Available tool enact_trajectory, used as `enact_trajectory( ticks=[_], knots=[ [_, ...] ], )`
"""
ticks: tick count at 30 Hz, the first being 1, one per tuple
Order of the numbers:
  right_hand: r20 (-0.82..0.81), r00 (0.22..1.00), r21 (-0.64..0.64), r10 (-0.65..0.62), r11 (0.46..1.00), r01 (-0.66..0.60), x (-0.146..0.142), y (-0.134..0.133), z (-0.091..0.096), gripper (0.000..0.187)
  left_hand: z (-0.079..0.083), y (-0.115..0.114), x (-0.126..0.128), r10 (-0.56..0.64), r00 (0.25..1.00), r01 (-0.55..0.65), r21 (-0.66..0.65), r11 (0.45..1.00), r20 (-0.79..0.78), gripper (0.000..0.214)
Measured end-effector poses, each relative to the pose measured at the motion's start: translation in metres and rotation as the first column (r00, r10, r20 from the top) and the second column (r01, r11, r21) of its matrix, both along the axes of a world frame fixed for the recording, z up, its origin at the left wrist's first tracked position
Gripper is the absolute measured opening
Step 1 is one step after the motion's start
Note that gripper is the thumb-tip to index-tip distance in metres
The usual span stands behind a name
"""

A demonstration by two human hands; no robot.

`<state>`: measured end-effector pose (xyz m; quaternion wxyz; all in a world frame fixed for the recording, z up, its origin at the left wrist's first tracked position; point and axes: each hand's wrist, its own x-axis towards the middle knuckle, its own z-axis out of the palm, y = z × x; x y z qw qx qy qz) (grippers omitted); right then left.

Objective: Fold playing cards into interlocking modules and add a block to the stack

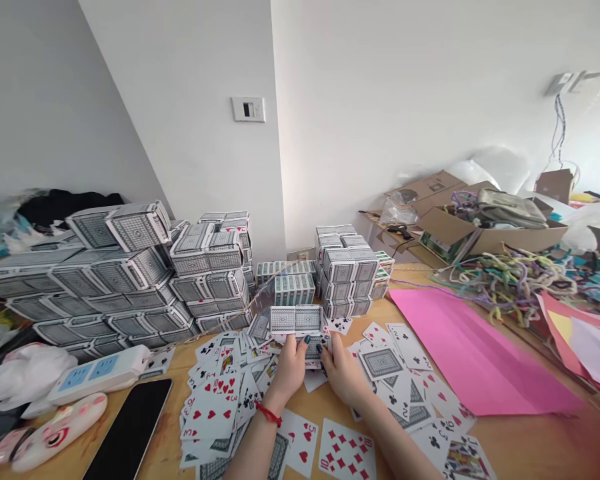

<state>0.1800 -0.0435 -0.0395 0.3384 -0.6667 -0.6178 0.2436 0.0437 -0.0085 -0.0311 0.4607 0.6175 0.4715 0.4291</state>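
Note:
In the middle of the table, my left hand (293,363) and my right hand (339,365) close on either side of a block covered in playing cards (297,319). Two grey-patterned card backs show on its top. My thumbs, with dark green nails, press toward its near face, where a card back (312,348) shows between them. The fingers behind are mostly hidden. Loose playing cards lie around both hands: a heap with a three of hearts (213,407) on the left, a ten of diamonds (347,450) in front, and a scattered pile (383,363) on the right.
Stacked card-covered blocks (130,273) rise at the left, with another stack (347,273) behind right. Green card boxes (294,288) stand between. A phone (130,430), power strip (97,373), pink sheet (470,360), tangled pipe cleaners (510,280) and an open carton (510,237) surround the cards.

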Motion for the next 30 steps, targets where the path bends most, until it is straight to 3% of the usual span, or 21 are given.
enact_trajectory(
  ticks=[7,14,19,22,26,30],
  knots=[
    [-0.096,0.995,0.16,-0.008,0.987,0.023,-0.001,-0.002,0.001,0.016,-0.006,0.002,0.001,0.071,0.997,-0.07,0.073,0.995,-0.005,0.028],
    [0.169,0.981,0.213,-0.093,0.976,0.056,-0.008,-0.003,-0.009,0.03,-0.01,-0.001,0.007,0.069,0.998,-0.069,0.069,0.995,0.005,0.025],
    [0.237,0.968,0.216,-0.081,0.976,0.029,-0.012,-0.003,-0.013,0.035,-0.016,-0.001,0.009,0.083,0.997,-0.083,0.085,0.993,0.0,0.022],
    [0.177,0.978,0.207,-0.109,0.976,0.071,-0.01,-0.002,-0.009,0.034,-0.015,-0.002,0.009,0.095,0.995,-0.096,0.069,0.993,0.029,0.021],
    [-0.056,0.991,0.176,-0.126,0.975,0.134,-0.004,0.0,-0.001,0.029,-0.009,-0.003,0.008,0.091,0.994,-0.087,-0.057,0.995,0.064,0.02],
    [-0.23,0.97,0.136,-0.08,0.984,0.114,0.002,0.001,0.0,0.025,-0.001,-0.004,0.004,0.069,0.99,-0.057,-0.104,0.993,0.12,0.025]
  ],
)
